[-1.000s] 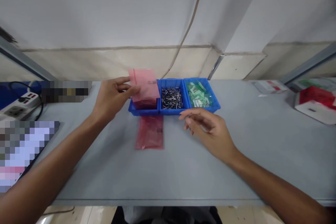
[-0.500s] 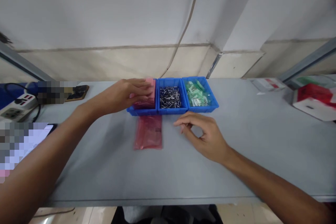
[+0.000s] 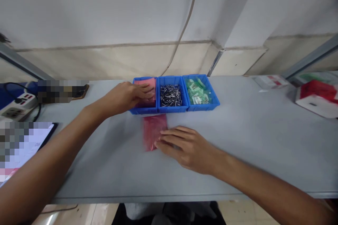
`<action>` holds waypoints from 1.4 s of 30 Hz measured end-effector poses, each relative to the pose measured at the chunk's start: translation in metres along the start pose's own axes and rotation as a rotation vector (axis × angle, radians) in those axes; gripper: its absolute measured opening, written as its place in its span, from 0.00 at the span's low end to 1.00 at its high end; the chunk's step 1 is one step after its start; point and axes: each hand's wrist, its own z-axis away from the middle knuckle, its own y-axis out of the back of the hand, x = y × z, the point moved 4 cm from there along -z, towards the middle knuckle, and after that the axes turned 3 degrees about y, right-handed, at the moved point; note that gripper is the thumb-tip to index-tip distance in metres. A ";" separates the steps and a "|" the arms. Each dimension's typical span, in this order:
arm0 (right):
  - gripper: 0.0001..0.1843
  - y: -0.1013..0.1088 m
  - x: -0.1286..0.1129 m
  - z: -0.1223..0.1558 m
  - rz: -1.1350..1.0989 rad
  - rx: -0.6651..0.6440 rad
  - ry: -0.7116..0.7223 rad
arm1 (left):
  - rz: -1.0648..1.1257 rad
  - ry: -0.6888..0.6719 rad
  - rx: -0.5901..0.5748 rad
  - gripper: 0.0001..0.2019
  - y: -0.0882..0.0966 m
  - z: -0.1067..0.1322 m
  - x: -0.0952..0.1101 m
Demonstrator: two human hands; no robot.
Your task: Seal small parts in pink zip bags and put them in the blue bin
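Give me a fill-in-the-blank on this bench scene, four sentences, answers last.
The blue bin under the left hand is the ____ one.
A loose bag lies ____ the right hand.
The middle bin holds small ____ parts.
The right bin holds ____ packets.

leftmost; under; metal; green

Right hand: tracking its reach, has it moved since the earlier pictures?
Yes: against the blue bins, the right hand has moved left and toward the person, and now lies over the edge of the red bag.

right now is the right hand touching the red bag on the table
Touching: the head view shows the right hand lying across the lower right corner of the red bag.
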 end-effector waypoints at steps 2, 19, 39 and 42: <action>0.15 -0.001 0.000 0.000 0.011 -0.039 0.005 | -0.100 -0.045 -0.026 0.13 0.001 0.000 0.003; 0.26 0.007 0.012 0.003 -0.015 -0.005 -0.164 | -0.119 -0.064 -0.041 0.17 0.009 -0.001 0.002; 0.19 0.053 0.031 0.004 -0.399 0.480 -0.469 | 0.544 -0.049 0.116 0.24 0.003 0.021 0.043; 0.21 0.062 0.036 0.007 -0.544 0.524 -0.569 | 0.758 -0.033 -0.100 0.36 -0.020 0.037 0.053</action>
